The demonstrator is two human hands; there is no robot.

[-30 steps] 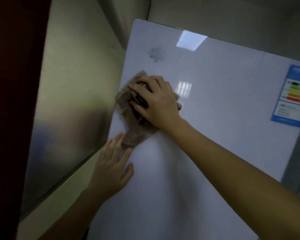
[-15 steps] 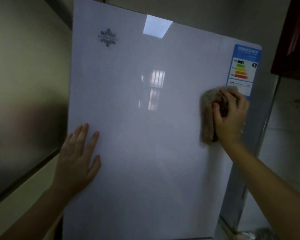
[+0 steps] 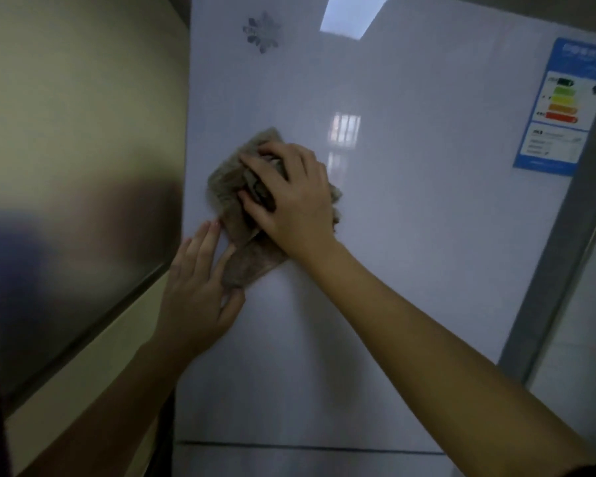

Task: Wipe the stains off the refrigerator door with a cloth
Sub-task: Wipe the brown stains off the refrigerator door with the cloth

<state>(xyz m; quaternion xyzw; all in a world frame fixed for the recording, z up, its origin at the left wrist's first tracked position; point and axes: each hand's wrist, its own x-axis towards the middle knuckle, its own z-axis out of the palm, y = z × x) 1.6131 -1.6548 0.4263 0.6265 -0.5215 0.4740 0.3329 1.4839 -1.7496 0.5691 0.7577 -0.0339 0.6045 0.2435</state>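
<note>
The right hand (image 3: 295, 194) presses a crumpled brown cloth (image 3: 234, 215) flat against the white refrigerator door (image 3: 410, 253), fingers curled down over the bunched folds and gripping them. The cloth sits on the left part of the door, below the snowflake-shaped logo (image 3: 263, 32) and close to the door's left edge. Its lower corner hangs down and touches the fingers of the left hand (image 3: 200, 287). That left hand lies open, palm flat on the door just below the cloth, fingers together and pointing up, holding nothing. Well away from the cloth, at the door's upper right corner, sits a blue energy label (image 3: 565, 108) with coloured bars. A bright rectangle of reflected light shows at the top of the door, and a smaller window reflection glints just right of the cloth. A dark horizontal seam (image 3: 310, 446) crosses the door far below both hands. Left of the door runs a dull metallic wall panel (image 3: 66, 201). The picture is too dim and soft for me to tell any stains on the door.
</note>
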